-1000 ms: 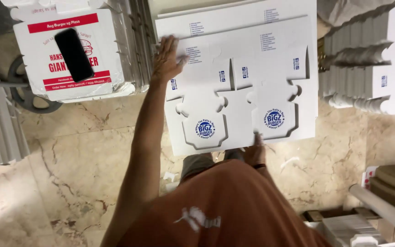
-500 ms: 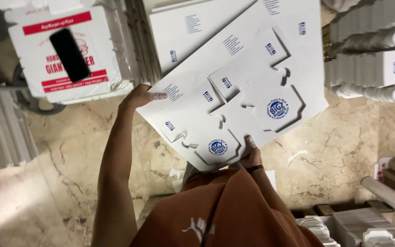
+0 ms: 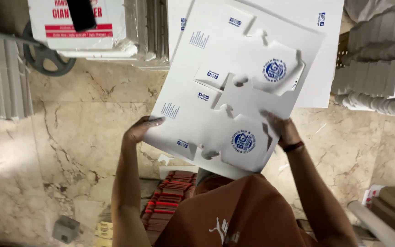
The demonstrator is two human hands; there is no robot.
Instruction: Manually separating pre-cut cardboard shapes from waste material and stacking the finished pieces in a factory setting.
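Two bare hands are holding one flat white die-cut cardboard box blank (image 3: 234, 96) with blue round printed marks, tilted above a beige marble floor (image 3: 74, 132). Nearest the viewer, an orange shirt (image 3: 238, 215) is filling the lower edge, with a stack of red and dark flat pieces (image 3: 170, 201) lying on the floor beside it. The left hand (image 3: 140, 129) is closing its grip on the blank's lower left edge, fingers curling over the top. The right hand (image 3: 282, 129), wearing a dark wristband, is pressing its grip against the lower right edge, fingers partly hidden behind the card. Farther off, more flat white sheets (image 3: 325, 55) are lying underneath, and stacks of folded white boxes (image 3: 380, 73) are standing at right. A white carton with red bands (image 3: 78, 25) is sitting at top left.
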